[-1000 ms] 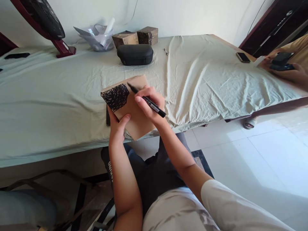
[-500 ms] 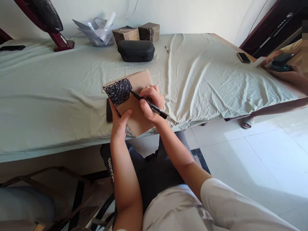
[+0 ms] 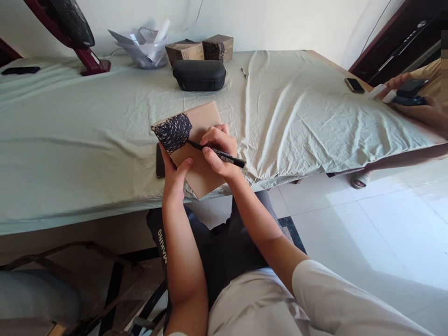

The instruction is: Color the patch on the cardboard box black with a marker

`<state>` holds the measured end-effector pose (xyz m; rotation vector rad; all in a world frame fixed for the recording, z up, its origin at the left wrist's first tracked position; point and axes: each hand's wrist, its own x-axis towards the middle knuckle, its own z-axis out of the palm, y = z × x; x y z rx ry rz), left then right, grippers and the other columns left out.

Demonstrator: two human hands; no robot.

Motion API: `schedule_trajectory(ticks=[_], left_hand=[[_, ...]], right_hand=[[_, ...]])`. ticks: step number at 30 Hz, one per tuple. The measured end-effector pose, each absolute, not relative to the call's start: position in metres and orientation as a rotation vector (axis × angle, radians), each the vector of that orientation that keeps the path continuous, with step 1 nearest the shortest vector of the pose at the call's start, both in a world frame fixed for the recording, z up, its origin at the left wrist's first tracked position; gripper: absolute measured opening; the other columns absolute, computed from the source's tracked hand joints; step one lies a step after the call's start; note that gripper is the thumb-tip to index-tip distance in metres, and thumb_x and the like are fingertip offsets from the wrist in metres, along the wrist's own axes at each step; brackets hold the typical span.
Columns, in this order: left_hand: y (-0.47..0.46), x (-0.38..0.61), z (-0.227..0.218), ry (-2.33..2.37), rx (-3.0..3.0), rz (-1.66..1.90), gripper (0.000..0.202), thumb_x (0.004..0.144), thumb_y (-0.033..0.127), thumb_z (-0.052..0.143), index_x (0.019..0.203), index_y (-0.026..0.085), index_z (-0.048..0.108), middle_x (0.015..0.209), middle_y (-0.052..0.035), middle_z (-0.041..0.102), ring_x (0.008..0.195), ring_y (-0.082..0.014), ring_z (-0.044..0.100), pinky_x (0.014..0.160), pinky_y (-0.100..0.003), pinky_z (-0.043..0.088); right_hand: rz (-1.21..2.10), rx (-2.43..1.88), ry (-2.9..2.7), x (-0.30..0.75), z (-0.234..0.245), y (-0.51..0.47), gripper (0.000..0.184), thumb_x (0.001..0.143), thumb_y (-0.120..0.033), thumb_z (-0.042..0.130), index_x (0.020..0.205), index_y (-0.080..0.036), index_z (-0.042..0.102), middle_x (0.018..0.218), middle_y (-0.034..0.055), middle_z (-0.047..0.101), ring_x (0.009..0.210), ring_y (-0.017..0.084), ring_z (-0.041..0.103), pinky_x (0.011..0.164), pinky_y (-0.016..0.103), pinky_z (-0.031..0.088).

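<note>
A brown cardboard box [image 3: 205, 179] rests at the table's front edge, one corner of its top face covered in dense black scribble [image 3: 174, 132]. My left hand [image 3: 175, 177] grips its left side, thumb on the top face and fingers partly hidden along the edge. Between the fingers of my right hand [image 3: 220, 149] is a black marker pen [image 3: 229, 158]. Its tip meets the cardboard at the lower right border of the scribble. Partly under the box, beside my left hand, lies a dark flat object [image 3: 160, 161], perhaps a phone.
A pale green cloth [image 3: 70, 154] covers the table. Behind the box stand a black zip case [image 3: 199, 75], two patterned boxes [image 3: 219, 46], a clear plastic basket [image 3: 140, 53] and a dark red fan [image 3: 94, 65]. At right, a phone [image 3: 354, 85] lies near another person's hands [image 3: 402, 95].
The marker's tip has moved slightly down and left along the scribble's edge, and the pen lies flatter. My left hand keeps its hold on the box.
</note>
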<state>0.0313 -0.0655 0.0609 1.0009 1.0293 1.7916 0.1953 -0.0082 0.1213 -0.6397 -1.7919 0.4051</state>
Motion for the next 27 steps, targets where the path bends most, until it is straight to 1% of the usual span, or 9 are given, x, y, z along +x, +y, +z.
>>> schedule_trajectory(ticks=[5, 7, 10, 14, 18, 22, 25, 26, 27], left_hand=[[-0.065, 0.033, 0.064, 1.032, 0.974, 1.808, 0.147, 0.066, 0.050, 0.107, 0.187, 0.031, 0.025, 0.177, -0.0168, 0.058, 0.155, -0.0356, 0.061, 0.130, -0.050, 0.048], [-0.066, 0.033, 0.064, 1.053, 0.969, 1.802, 0.145, 0.067, 0.051, 0.106, 0.186, 0.032, 0.027, 0.176, -0.0157, 0.059, 0.156, -0.0359, 0.061, 0.131, -0.051, 0.047], [-0.068, 0.032, 0.063, 1.076, 0.985, 1.789, 0.135, 0.071, 0.051, 0.105, 0.184, 0.035, 0.033, 0.176, -0.0124, 0.059, 0.159, -0.0360, 0.059, 0.133, -0.052, 0.046], [-0.070, 0.031, 0.060, 1.067, 1.018, 1.795, 0.126, 0.074, 0.051, 0.103, 0.180, 0.032, 0.039, 0.175, -0.0122, 0.060, 0.158, -0.0366, 0.060, 0.133, -0.052, 0.047], [-0.069, 0.030, 0.058, 1.078, 1.078, 1.785, 0.115, 0.081, 0.053, 0.099, 0.180, 0.039, 0.041, 0.175, -0.0079, 0.061, 0.162, -0.0352, 0.059, 0.136, -0.054, 0.046], [-0.068, 0.028, 0.056, 1.085, 1.104, 1.787, 0.117, 0.079, 0.057, 0.099, 0.180, 0.039, 0.041, 0.173, -0.0077, 0.062, 0.163, -0.0370, 0.058, 0.139, -0.058, 0.044], [-0.067, 0.027, 0.054, 1.075, 1.136, 1.776, 0.108, 0.085, 0.058, 0.095, 0.178, 0.041, 0.043, 0.174, -0.0068, 0.061, 0.165, -0.0370, 0.056, 0.140, -0.058, 0.043], [-0.067, 0.028, 0.054, 1.084, 1.140, 1.772, 0.106, 0.087, 0.058, 0.094, 0.178, 0.042, 0.043, 0.175, -0.0066, 0.060, 0.166, -0.0367, 0.056, 0.140, -0.057, 0.043], [-0.068, 0.029, 0.054, 1.102, 1.134, 1.779, 0.105, 0.088, 0.058, 0.094, 0.178, 0.042, 0.042, 0.175, -0.0070, 0.059, 0.166, -0.0368, 0.055, 0.139, -0.056, 0.044]], right_hand=[[0.502, -0.700, -1.722, 0.198, 0.122, -0.011, 0.013, 0.093, -0.023, 0.068, 0.087, -0.032, 0.061, 0.080, 0.0045, 0.066, 0.089, 0.028, 0.065, 0.099, 0.048, 0.064], [0.505, -0.723, -1.716, 0.197, 0.122, -0.012, 0.010, 0.095, -0.027, 0.069, 0.089, -0.032, 0.063, 0.081, 0.0047, 0.067, 0.091, 0.029, 0.066, 0.102, 0.049, 0.064], [0.488, -0.747, -1.726, 0.195, 0.122, -0.013, 0.008, 0.096, -0.030, 0.070, 0.091, -0.033, 0.065, 0.083, 0.0044, 0.067, 0.093, 0.029, 0.067, 0.107, 0.050, 0.063], [0.480, -0.721, -1.727, 0.193, 0.123, -0.014, 0.010, 0.094, -0.025, 0.067, 0.088, -0.032, 0.064, 0.081, 0.0034, 0.066, 0.090, 0.028, 0.066, 0.108, 0.051, 0.062], [0.473, -0.703, -1.740, 0.192, 0.122, -0.014, 0.014, 0.093, -0.021, 0.066, 0.085, -0.031, 0.061, 0.080, 0.0021, 0.065, 0.090, 0.026, 0.064, 0.107, 0.049, 0.060], [0.451, -0.639, -1.785, 0.193, 0.120, -0.009, 0.014, 0.092, -0.020, 0.065, 0.085, -0.030, 0.059, 0.077, -0.0005, 0.063, 0.085, 0.024, 0.063, 0.108, 0.049, 0.058], [0.495, -0.524, -1.776, 0.195, 0.120, -0.009, 0.008, 0.093, -0.028, 0.066, 0.087, -0.030, 0.061, 0.078, 0.0005, 0.066, 0.082, 0.024, 0.065, 0.104, 0.049, 0.061], [0.545, -0.502, -1.740, 0.196, 0.121, -0.011, 0.008, 0.096, -0.034, 0.067, 0.090, -0.030, 0.063, 0.081, 0.0018, 0.068, 0.082, 0.024, 0.066, 0.099, 0.048, 0.062], [0.609, -0.494, -1.684, 0.198, 0.121, -0.014, 0.014, 0.099, -0.042, 0.066, 0.094, -0.030, 0.065, 0.084, 0.0029, 0.071, 0.081, 0.024, 0.067, 0.093, 0.046, 0.064]])
